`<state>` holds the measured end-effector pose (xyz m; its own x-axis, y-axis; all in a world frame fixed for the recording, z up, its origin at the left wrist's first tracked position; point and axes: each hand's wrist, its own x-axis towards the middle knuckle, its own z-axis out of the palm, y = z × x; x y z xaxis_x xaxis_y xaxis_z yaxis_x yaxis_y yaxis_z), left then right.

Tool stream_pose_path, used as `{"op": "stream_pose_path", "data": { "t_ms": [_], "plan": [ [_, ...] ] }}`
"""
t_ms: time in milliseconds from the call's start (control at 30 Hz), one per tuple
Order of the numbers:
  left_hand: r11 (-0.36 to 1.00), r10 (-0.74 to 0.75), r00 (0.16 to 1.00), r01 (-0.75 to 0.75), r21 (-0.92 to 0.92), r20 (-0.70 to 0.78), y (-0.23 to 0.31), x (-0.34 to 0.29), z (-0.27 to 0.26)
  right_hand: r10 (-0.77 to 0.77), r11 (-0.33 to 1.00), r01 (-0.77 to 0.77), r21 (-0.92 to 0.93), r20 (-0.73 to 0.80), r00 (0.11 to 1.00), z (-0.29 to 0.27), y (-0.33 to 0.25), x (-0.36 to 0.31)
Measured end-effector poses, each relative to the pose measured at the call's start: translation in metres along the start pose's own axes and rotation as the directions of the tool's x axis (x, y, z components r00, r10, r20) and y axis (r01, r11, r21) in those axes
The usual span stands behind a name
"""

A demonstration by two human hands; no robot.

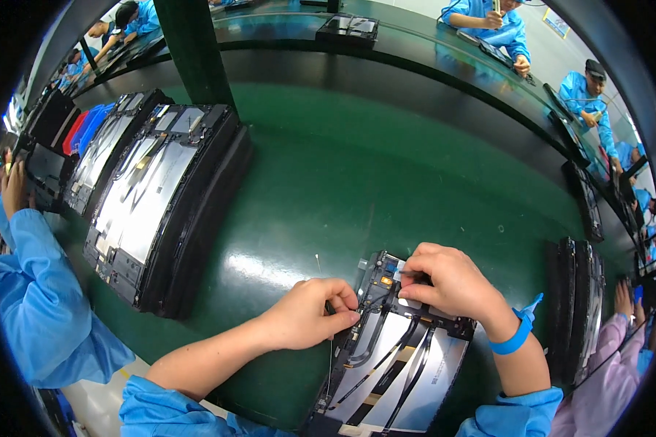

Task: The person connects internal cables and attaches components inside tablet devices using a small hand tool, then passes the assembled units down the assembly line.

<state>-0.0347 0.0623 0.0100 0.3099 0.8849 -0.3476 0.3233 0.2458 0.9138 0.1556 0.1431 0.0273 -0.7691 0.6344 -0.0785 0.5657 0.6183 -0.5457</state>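
Note:
An opened tablet [437,364] lies at the near middle of the green table, showing silver panels, black cables and circuit parts. My left hand [315,313] is at its upper left edge, thumb and fingers pinched together. A thin wire-like strand [331,364] hangs below those fingertips; whether they grip it is unclear. Over the tablet's top end, my right hand [448,280] is closed, its fingertips around something small and dark that is mostly hidden. A blue wrist strap [516,331] circles my right wrist.
Stacks of opened tablets [149,189] stand at the left, with red and blue pieces [91,130] behind. More tablets [577,306] are stacked at the right. A dark green post [193,51] rises at the back. Co-workers in blue [44,291] sit left and beyond; another sleeve is pink [605,379].

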Motion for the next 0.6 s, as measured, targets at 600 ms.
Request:
{"op": "stream_pose_path", "data": {
  "t_ms": [600],
  "plan": [
    [0.932, -0.318, 0.942, 0.332, -0.146, 0.108, 0.008, 0.013, -0.009, 0.045, 0.994, -0.019, 0.109, -0.244, 0.969, 0.021, -0.005, -0.007]
  ]
}}
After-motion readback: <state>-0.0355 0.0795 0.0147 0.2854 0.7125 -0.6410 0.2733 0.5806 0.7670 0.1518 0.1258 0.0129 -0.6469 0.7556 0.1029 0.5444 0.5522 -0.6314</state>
